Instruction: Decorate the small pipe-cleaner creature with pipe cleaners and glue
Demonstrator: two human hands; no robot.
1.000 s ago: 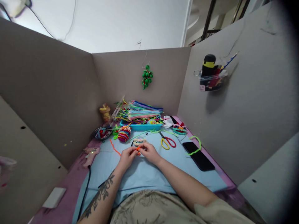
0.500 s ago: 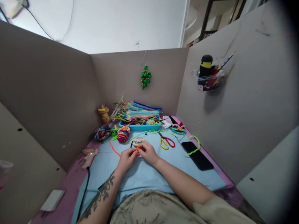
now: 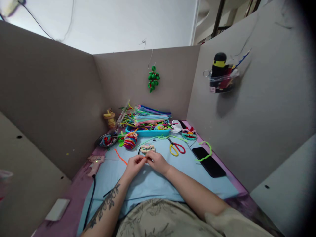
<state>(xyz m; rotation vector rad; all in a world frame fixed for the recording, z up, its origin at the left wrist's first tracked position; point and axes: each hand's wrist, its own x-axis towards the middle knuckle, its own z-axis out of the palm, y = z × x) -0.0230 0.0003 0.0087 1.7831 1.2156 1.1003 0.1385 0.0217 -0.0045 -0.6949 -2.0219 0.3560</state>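
Over the blue cloth, my left hand (image 3: 135,165) and my right hand (image 3: 158,162) meet fingertip to fingertip. Both are closed in a pinch on an orange pipe cleaner (image 3: 120,156). One length of it sticks out to the left past my left hand; the part between the fingers is mostly covered. Just beyond my fingertips lies a small cream-coloured piece with coloured dots (image 3: 147,148). Scissors (image 3: 175,147) with one yellow and one red handle rest to the right of it.
A blue tray (image 3: 148,133) heaped with pipe cleaners stands at the back. A striped bundle (image 3: 130,140) and a dark bowl (image 3: 100,142) sit left of it. On the left lies a pink glue gun (image 3: 95,164); on the right, a phone (image 3: 209,164) under a green pipe cleaner (image 3: 206,155).
My fingers have drawn closer over the orange pipe cleaner, so less of it shows between them. The cream-coloured piece is less covered. The view has shifted slightly.
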